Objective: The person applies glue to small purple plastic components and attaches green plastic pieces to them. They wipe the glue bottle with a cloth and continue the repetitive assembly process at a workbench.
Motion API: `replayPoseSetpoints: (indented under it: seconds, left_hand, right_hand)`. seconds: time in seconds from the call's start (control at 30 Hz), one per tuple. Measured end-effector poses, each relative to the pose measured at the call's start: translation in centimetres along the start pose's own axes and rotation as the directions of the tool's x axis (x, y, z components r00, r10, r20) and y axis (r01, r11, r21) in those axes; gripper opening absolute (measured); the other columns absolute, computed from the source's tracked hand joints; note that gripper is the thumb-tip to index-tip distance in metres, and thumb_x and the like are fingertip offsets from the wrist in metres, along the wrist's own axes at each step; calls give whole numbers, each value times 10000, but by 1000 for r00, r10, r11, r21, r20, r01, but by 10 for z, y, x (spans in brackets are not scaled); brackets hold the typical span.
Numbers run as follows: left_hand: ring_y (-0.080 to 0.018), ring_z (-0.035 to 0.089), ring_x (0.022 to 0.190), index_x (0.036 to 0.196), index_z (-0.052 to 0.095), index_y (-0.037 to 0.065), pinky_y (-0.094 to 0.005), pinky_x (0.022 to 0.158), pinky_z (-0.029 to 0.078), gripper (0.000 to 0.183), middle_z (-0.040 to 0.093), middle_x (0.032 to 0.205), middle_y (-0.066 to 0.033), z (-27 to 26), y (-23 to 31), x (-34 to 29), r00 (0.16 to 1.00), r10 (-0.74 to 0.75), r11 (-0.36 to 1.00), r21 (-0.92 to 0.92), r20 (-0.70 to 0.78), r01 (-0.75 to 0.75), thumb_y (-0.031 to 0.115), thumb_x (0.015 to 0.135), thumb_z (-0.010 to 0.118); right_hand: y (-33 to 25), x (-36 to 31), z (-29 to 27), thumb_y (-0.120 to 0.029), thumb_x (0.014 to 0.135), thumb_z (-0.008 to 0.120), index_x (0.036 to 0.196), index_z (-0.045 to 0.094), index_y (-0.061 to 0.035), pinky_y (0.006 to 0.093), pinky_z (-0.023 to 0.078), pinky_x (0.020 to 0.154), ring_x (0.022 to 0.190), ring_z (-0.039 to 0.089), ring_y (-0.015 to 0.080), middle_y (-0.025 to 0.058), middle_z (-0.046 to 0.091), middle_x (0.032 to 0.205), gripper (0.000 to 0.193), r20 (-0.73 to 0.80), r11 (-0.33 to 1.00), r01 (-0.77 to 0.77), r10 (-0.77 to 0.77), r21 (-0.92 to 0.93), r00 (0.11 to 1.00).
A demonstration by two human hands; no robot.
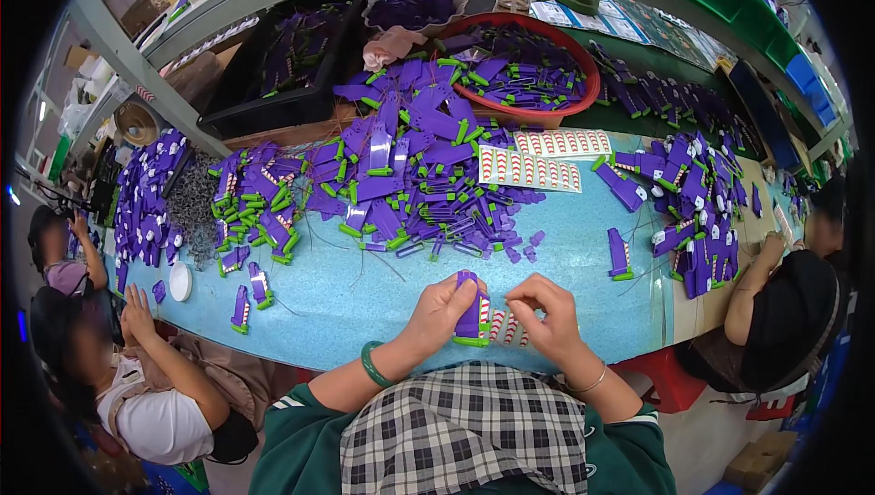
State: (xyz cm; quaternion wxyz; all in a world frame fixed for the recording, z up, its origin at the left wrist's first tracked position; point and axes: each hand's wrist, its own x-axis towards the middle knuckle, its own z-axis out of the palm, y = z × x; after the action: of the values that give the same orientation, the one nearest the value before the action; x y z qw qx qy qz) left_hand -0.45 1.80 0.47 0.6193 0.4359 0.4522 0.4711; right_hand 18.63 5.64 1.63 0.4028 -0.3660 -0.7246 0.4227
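Purple plastic piece with a green end is gripped in the left hand, its thumb laid over the upper part, just inside the middle of the near edge of the table, the green end pointing toward that edge. The left forearm, with a green bangle at the wrist, slants inward from the lower left. The right hand is raised on the other side, wrist bent and fingers curled, thumb and forefinger brought close together; whether they pinch anything I cannot tell. Between the piece and that hand lies a sheet of red-and-white stickers. Open blue tabletop runs from the left hand to a few loose pieces near the left end, and from the right hand to the right pile. Beyond the hands, the big heap limits reach toward the far edge, with more sticker sheets beside it. A red basin and a black bin stand along the far side, under a metal shelf frame. People sit at both ends, one in a white top at the left.
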Motion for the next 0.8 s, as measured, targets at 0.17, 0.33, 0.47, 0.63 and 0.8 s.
replayPoseSetpoints:
  seconds: [0.17, 0.33, 0.47, 0.63, 0.8]
  left_hand:
    - [-89, 529, 722, 862, 601, -35, -251, 645, 443, 249, 574, 829, -39, 0, 11, 0, 954, 262, 848, 438, 146, -300, 150, 954, 464]
    - [-110, 580, 662, 845, 611, 9, -255, 606, 465, 210, 627, 790, -46, -21, 18, -9, 988, -49, 992, 107, -149, 65, 155, 946, 499]
    - [-150, 618, 729, 1009, 513, 21, -303, 684, 522, 246, 637, 835, -85, -33, 26, -10, 973, 68, 990, -108, -219, -93, 225, 1012, 376]
    - [-176, 618, 766, 1093, 442, 23, -315, 724, 521, 225, 604, 855, -98, -39, 21, -5, 915, 248, 943, -135, -317, -303, 217, 1012, 360]
    - [-172, 617, 754, 1082, 461, 3, -310, 732, 515, 195, 607, 840, -87, -24, 13, 0, 934, 222, 975, 87, -281, -206, 156, 993, 381]
  right_hand:
    - [-1, 18, -7, -78, 792, 654, 755, 605, 9, 279, 442, 511, 582, 582, 192, 77, 578, 675, 106, 421, 999, 35, -28, -9, 907]
    - [23, 50, -34, -125, 747, 651, 738, 643, -64, 339, 489, 566, 659, 582, 238, 57, 595, 750, 63, 259, 709, 246, -92, -660, 961]
    - [49, 71, -49, -124, 715, 647, 757, 654, -95, 334, 510, 613, 763, 574, 206, 45, 586, 800, 52, 210, 571, 328, -264, -753, 941]
    - [62, 74, -60, -70, 693, 667, 858, 663, -76, 311, 511, 618, 794, 583, 197, 59, 592, 798, 164, 374, 540, 384, -134, -749, 918]
    - [33, 58, -51, -9, 779, 659, 890, 640, -25, 246, 501, 582, 702, 635, 153, 65, 651, 812, 114, 183, 980, -134, 160, -149, 970]
